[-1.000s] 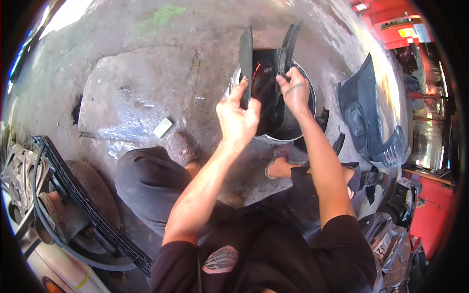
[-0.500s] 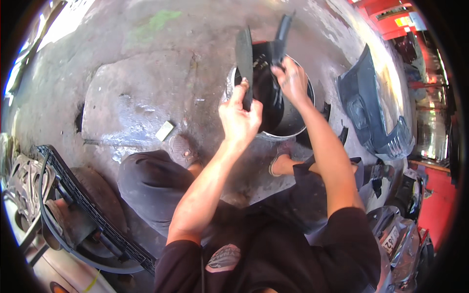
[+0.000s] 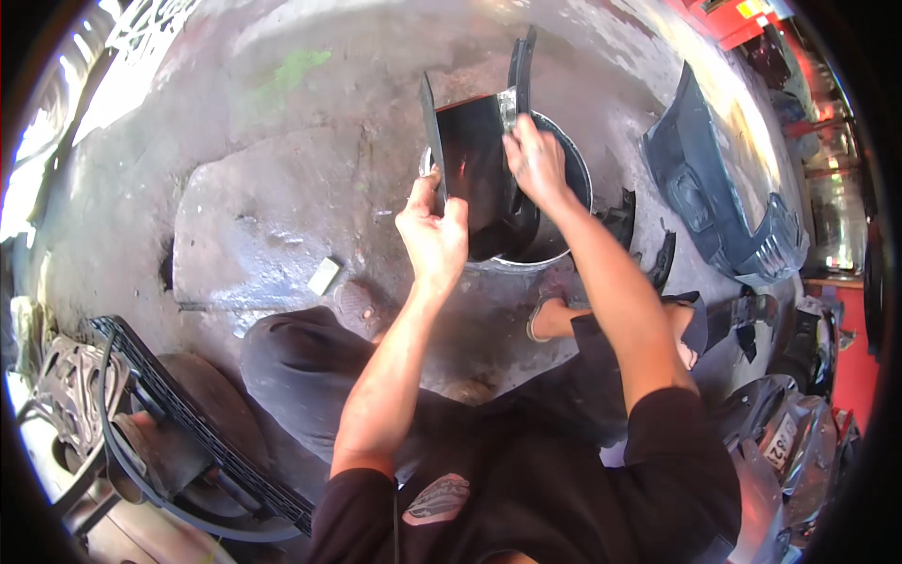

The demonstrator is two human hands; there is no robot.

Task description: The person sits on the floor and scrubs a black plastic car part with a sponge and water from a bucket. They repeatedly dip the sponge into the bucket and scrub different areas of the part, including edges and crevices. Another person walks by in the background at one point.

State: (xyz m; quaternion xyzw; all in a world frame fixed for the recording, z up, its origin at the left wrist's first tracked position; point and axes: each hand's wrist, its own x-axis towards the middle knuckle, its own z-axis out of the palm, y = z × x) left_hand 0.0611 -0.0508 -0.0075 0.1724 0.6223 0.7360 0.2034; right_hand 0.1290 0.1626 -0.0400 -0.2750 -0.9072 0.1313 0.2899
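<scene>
Gripping a black panel piece (image 3: pixel 474 169) with both hands, forearms reaching forward and up from a crouch on the concrete floor (image 3: pixel 282 216). Left hand (image 3: pixel 434 235) clamping the piece's left edge, thumb up along it, fingers curled behind. Right hand (image 3: pixel 537 162) pressing down over the right edge, knuckles upward. Holding the piece upright inside a round metal bucket (image 3: pixel 573 183) standing on the floor just ahead of the knees. Lying well apart to the right, a dark bumper part (image 3: pixel 714 197); at lower left, a black grille (image 3: pixel 197 423).

Grey bumper panel (image 3: pixel 719 202) at two o'clock; black grille (image 3: pixel 202 428) at eight; small pale block (image 3: pixel 325 275) on concrete floor (image 3: pixel 254 141).
</scene>
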